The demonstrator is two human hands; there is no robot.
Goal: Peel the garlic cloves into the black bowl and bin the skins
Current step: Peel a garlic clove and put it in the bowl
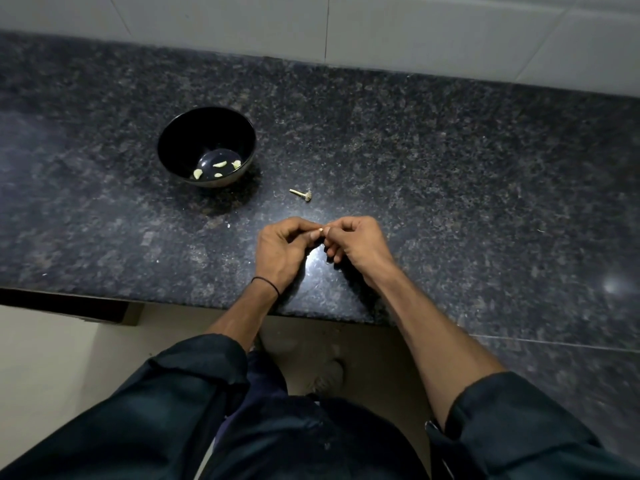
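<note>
A black bowl (206, 146) stands on the dark granite counter (415, 150), left of centre, with several pale peeled garlic cloves (219, 164) on its bottom. Right of the bowl lies a bare garlic stem with its root end (302, 194). Nearer the front edge my left hand (282, 249) and my right hand (353, 242) meet fingertip to fingertip, both with curled fingers pinching one small garlic clove (321, 230). Only a pale tip of that clove shows between the fingers.
A white tiled wall (415, 29) runs behind the counter. The counter's front edge (207, 301) crosses below my wrists, and a granite side section (571, 358) extends at the right. A tiny skin scrap (227, 224) lies left of my hands. No bin is in view.
</note>
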